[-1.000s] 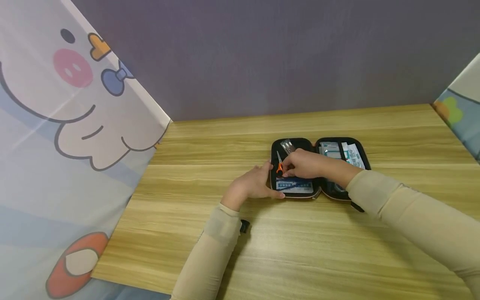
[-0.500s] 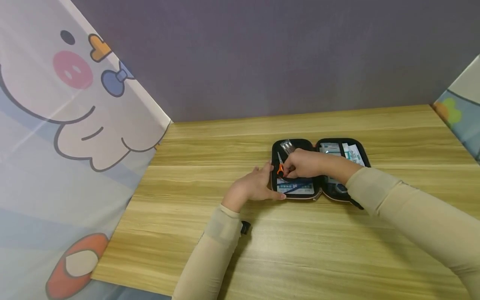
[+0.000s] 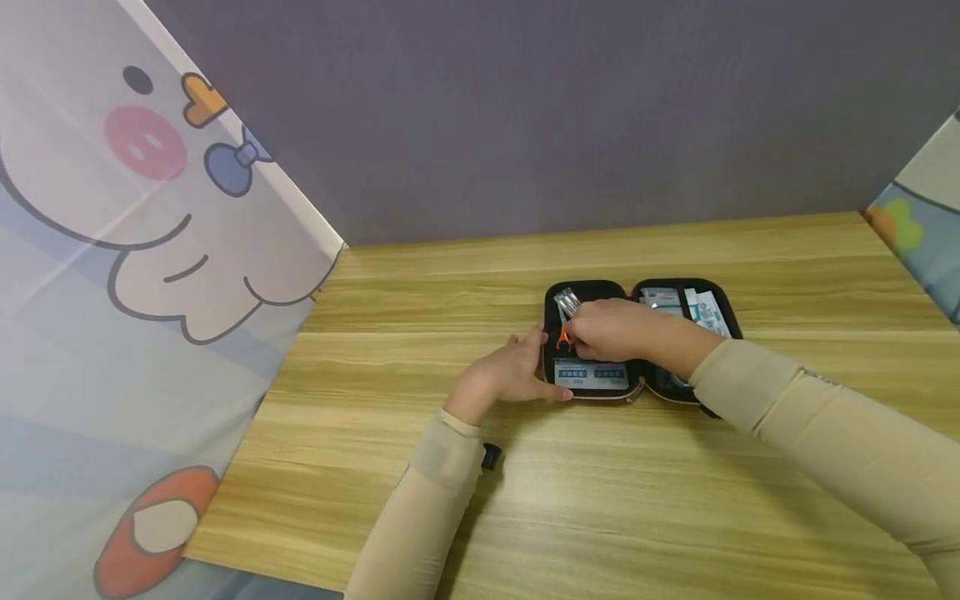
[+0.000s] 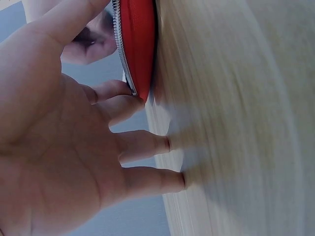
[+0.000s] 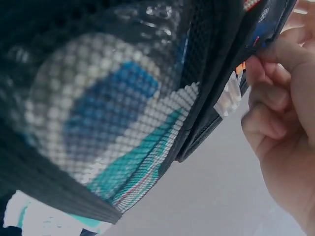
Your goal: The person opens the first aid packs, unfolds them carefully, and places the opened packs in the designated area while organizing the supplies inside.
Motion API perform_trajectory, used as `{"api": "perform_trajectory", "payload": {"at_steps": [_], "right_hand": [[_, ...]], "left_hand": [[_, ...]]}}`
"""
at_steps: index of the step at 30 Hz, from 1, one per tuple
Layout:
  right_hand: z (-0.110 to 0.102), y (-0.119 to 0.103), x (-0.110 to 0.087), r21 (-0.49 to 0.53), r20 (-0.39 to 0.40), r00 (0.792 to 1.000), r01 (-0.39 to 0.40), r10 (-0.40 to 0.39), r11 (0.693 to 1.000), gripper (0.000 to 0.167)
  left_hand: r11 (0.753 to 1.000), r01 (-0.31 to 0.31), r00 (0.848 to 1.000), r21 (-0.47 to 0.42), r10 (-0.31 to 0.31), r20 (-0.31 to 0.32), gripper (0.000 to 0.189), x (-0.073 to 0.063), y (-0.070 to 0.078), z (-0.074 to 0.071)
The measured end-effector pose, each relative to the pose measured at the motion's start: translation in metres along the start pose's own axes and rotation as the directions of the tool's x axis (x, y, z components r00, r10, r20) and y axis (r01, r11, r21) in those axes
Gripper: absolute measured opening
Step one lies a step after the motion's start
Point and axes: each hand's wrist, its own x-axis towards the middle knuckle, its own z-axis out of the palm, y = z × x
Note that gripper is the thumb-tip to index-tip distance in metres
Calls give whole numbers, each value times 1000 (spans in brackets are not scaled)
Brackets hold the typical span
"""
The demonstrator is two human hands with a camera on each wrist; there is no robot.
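Note:
A small zip case of first-aid supplies lies spread flat on the table, its black-lined left half (image 3: pixel 600 288) beside its right half (image 3: pixel 701 283). The left wrist view shows its red outside (image 4: pixel 138 44) and a zip. My left hand (image 3: pixel 504 371) steadies the left edge with straight fingers, thumb at the front corner. Inside the left half, my right hand (image 3: pixel 617 327) has curled fingers, thumb and forefinger pinching a dark fabric edge, mostly hidden. By its fingertips lie orange-handled scissors (image 3: pixel 564 337) and a clear packet (image 3: pixel 567 302). A white-and-blue packet (image 3: pixel 592 377) lies in front.
Mesh in the right half covers a round white-and-blue item (image 5: pixel 106 98) and teal-and-white packets (image 5: pixel 140 142). The wooden table (image 3: pixel 420 317) meets a grey panel (image 3: pixel 525 125) behind. A printed cloth (image 3: pixel 187 275) hangs at the left.
My right hand has shifted slightly within the left half. The clear packet has turned and the scissors moved a little. Dark blue strips across the white packet no longer show. My left hand stays put.

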Motion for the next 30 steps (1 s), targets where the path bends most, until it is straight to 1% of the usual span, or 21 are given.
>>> {"api": "perform_trajectory", "payload": {"at_steps": [2,4,5,6,8,11,12,13,15,17,19,21,24,26,28,30], "right_hand": [[0,2,-1,-10,-70,997,-44,43,999,10],[0,5,0,-6,-141,986,-96,94,995,13],[0,7,0,15,-169,978,-122,123,992,16],[0,8,1,64,-186,968,-157,166,986,19],[-1,10,4,197,-194,947,-219,257,956,26],[-2,13,7,368,-191,909,-284,371,885,38],[-2,13,7,405,-186,899,-298,397,864,41],[-3,13,8,418,-187,894,-304,408,856,42],[-3,13,7,404,-184,887,-325,424,855,39],[-3,12,6,373,-166,884,-355,438,857,37],[-2,11,4,334,-123,879,-400,460,854,36],[-1,11,2,293,-80,878,-431,472,853,39],[1,12,1,285,-35,877,-450,479,846,41],[2,14,0,311,-42,875,-447,482,839,40],[2,17,-1,338,-49,871,-447,490,828,43],[2,18,-2,331,-67,865,-451,497,829,41]], "left_hand": [[1000,-6,1000,-7,6,-5,125,0,0,1],[1000,-7,1000,-8,7,-7,124,-1,0,1],[1000,-4,1000,-6,4,-8,124,-1,0,1],[1000,-1,1000,-2,1,-7,124,-1,0,2],[1000,7,1000,7,-7,-4,126,-1,0,2],[1000,12,1000,19,-12,-1,127,-1,1,2],[1000,12,1000,18,-12,1,128,-1,1,2],[1000,12,1000,16,-12,0,128,-1,1,2],[1000,9,1000,9,-9,0,128,-1,1,2],[1000,10,1000,5,-10,3,128,-1,0,2],[1000,14,1000,5,-14,6,128,-1,0,2],[1000,16,1000,8,-16,5,128,-1,0,2],[1000,16,1000,9,-16,5,129,-1,0,2],[1000,11,1000,8,-11,3,129,-1,0,2],[1000,9,1000,6,-9,3,129,-1,0,2],[1000,10,1000,2,-10,4,129,-1,0,2]]}}
